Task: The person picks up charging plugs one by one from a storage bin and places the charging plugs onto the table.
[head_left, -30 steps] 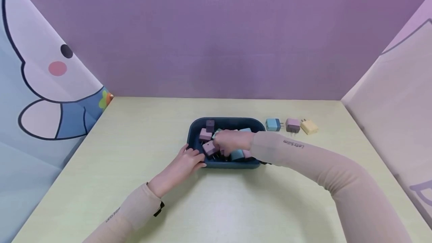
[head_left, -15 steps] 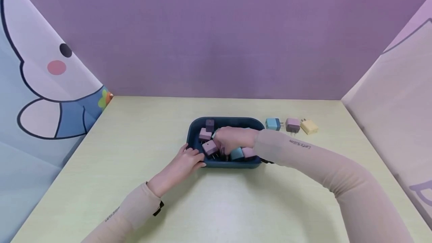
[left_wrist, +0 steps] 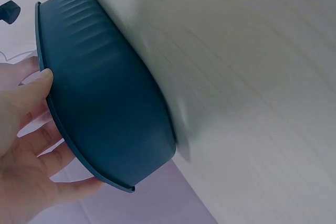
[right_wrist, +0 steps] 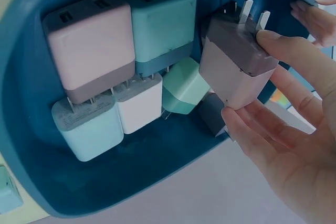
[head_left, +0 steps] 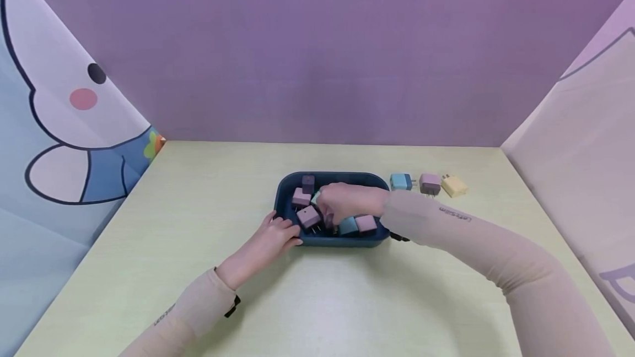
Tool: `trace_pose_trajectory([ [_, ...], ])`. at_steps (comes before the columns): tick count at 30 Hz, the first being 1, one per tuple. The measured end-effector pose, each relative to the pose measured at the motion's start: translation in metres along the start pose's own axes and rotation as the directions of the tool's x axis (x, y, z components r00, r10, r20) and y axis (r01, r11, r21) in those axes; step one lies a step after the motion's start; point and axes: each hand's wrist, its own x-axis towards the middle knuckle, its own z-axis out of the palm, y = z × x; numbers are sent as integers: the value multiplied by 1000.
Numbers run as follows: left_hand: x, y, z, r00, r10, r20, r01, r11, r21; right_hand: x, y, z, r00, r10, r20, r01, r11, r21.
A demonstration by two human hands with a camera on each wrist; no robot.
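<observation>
Two hands at work on a tray of plug chargers, head and wrist views. The left hand point(head_left: 279, 237) grips the rim of the blue tray point(head_left: 342, 243) at its near left corner, thumb outside and fingers over the edge. The right hand point(right_wrist: 294, 124), inside the tray, pinches a two-tone mauve charger point(right_wrist: 231, 72) between thumb and fingertips, the thumb lying just beside its metal prongs point(right_wrist: 245, 11). About it in the tray lie a pink charger point(right_wrist: 94, 45), a teal charger point(right_wrist: 164, 22), a light-blue charger point(right_wrist: 89, 129), a white charger point(right_wrist: 142, 107) and a mint charger point(right_wrist: 186, 85). On the tabletop point(head_left: 317, 302), beyond the tray's right end, stand a blue charger point(head_left: 399, 182), a purple charger point(head_left: 430, 183) and a yellow charger point(head_left: 454, 186). Likely faults: the pinch, made at the pronged edge with the fingertips, may let the mauve charger twist or slip; its prongs may catch a neighbour or the tray wall; the tray, held at one corner only, may swivel if pulled. The right sleeve point(head_left: 446, 219) passes close in front of the blue charger, so a low sideways swing could knock it out of line.
</observation>
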Motion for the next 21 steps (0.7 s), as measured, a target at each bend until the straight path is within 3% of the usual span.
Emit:
trace_pose_trajectory([
  [13,1,-1,2,1000,13,-14,-12,1000,7,-17,2,-11,997,-35,-66,37,999,23],
  [21,1,-1,2,1000,16,-18,-16,1000,7,-24,12,-12,996,-16,-92,18,999,27],
])
